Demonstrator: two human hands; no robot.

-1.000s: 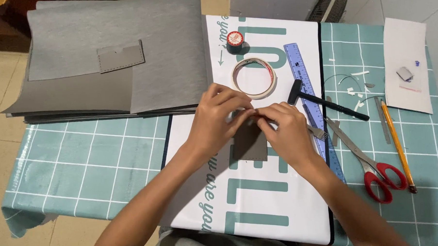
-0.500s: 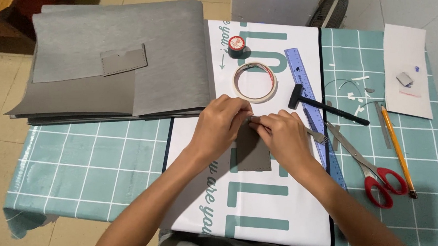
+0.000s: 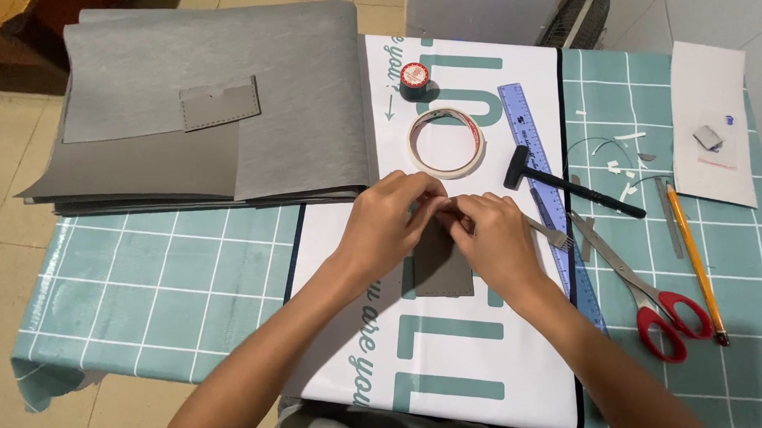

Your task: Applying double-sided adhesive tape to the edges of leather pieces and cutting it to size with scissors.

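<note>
A small grey leather piece (image 3: pixel 440 267) lies on a white printed sheet (image 3: pixel 470 354) in the middle of the table. My left hand (image 3: pixel 390 224) and my right hand (image 3: pixel 492 240) meet at its upper edge, fingertips pinched together on it. The top of the piece is hidden under my fingers. A roll of pale tape (image 3: pixel 447 142) lies just beyond my hands.
A stack of grey leather sheets (image 3: pixel 217 118) with a small cut pocket piece (image 3: pixel 219 103) fills the back left. A black spool (image 3: pixel 414 80), blue ruler (image 3: pixel 542 175), black hammer (image 3: pixel 570 186), pronged chisel (image 3: pixel 552 236), red-handled scissors (image 3: pixel 650 293), pencil (image 3: pixel 695 262) and a white paper (image 3: pixel 711 122) lie to the right.
Both hands stay pinched at the top edge of the grey piece, with only small finger shifts. The view has drifted slightly.
</note>
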